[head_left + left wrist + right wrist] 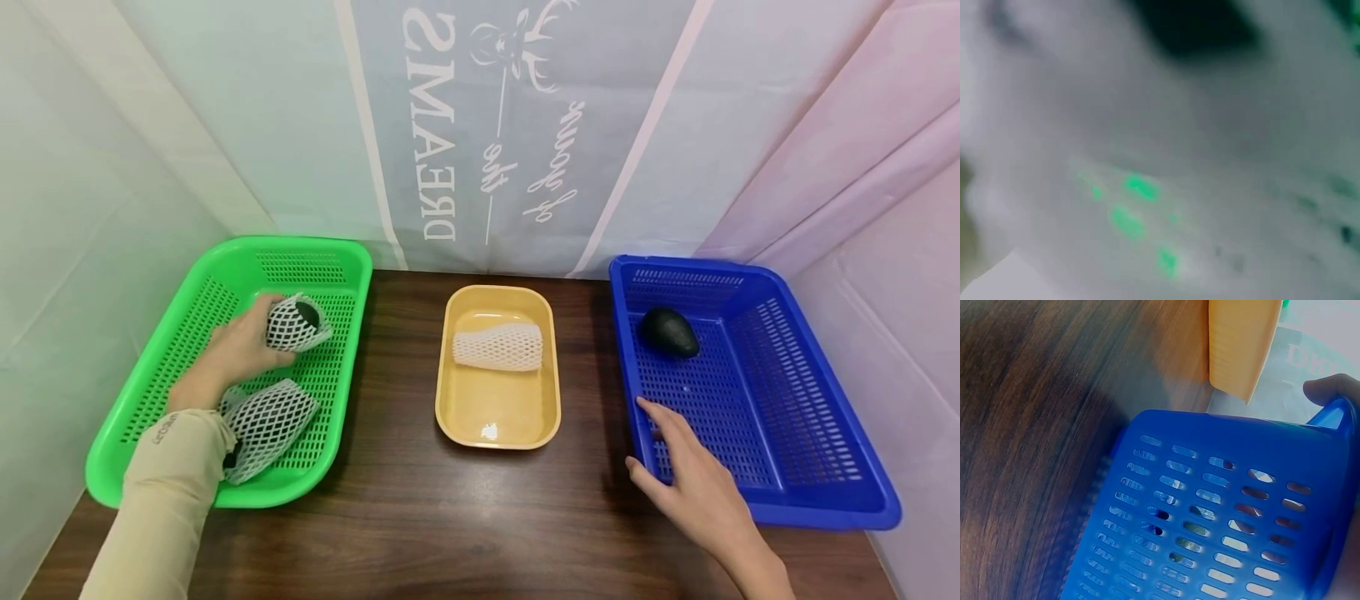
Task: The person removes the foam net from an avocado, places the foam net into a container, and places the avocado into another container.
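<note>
Our left grip [238, 346] clasps a netted fruit [289, 323], just right of its palm, over the green basket [360, 333]; our right grip [693, 477], loosely spread, lies at the left edge of the blue basket [742, 417].

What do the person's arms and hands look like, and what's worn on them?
The left hand, ungloved, comes out of a pale yellowish-beige fabric sleeve with small dark lettering near its wrist end. The right hand is also ungloved, and no sleeve shows on the visible right forearm.
</note>
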Action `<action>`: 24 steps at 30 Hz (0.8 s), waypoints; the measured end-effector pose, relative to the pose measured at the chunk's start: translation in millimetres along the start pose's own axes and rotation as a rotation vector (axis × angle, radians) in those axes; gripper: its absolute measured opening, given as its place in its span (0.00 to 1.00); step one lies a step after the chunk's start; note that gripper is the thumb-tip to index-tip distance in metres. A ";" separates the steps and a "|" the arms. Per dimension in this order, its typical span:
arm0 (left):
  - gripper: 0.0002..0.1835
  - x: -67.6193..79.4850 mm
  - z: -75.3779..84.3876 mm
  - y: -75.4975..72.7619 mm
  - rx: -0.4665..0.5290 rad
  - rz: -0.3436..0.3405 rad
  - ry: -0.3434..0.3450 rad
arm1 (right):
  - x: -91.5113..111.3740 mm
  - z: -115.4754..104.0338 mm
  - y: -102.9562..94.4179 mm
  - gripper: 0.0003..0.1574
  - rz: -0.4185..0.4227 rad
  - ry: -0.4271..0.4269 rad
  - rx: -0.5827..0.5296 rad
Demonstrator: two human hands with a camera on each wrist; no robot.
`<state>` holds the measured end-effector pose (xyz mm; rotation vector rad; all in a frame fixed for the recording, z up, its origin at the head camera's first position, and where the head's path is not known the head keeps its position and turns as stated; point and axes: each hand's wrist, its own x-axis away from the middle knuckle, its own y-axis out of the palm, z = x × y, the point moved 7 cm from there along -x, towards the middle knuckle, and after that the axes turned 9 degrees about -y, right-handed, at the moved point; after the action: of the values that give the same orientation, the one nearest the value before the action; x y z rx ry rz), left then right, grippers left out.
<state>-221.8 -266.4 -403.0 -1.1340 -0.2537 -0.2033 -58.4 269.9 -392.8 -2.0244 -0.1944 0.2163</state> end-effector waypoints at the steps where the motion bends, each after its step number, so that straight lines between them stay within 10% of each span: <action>1: 0.56 1.2 3.0 -1.6 0.003 0.008 0.008 | 0.1 -0.1 -0.1 0.49 -0.001 0.001 -0.001; 24: 0.54 39.4 72.2 -29.6 -0.018 0.128 0.184 | -0.6 -0.7 -2.2 0.50 -0.004 0.009 0.002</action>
<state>-199.7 -214.0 -336.7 -1.1378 -0.0163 -0.1951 -58.9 270.1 -390.5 -2.0227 -0.1928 0.2048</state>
